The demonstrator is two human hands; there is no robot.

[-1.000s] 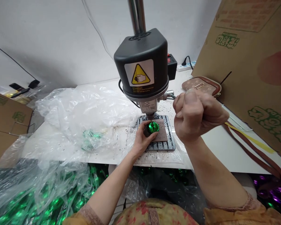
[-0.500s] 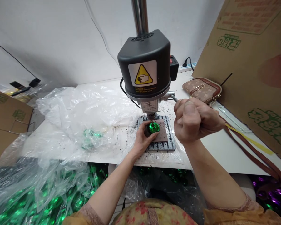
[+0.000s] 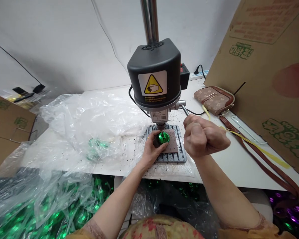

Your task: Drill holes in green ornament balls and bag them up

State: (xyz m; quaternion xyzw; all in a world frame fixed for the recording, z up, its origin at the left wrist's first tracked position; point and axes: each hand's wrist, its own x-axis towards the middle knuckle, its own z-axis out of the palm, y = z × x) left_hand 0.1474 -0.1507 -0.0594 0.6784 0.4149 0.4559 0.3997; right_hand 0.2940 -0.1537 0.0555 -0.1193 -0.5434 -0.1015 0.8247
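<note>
Green bauble (image 3: 165, 138): shiny, faceted
Left hand (image 3: 151, 146): gripping it
Right hand (image 3: 201, 135): clenched round lever (image 3: 184, 110)
Plastic bag (image 3: 48, 184): green pieces (image 3: 57, 215), table's (image 3: 244, 164) front edge

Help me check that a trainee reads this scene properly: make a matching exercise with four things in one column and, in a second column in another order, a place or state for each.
Column one
1. Left hand
2. Right hand
3. Purse
4. Warning label

Column two
A. Beside the big box
B. Holding the green piece
C. On the black housing
D. Closed on the lever

Pairs: 1-B, 2-D, 3-A, 4-C
</note>
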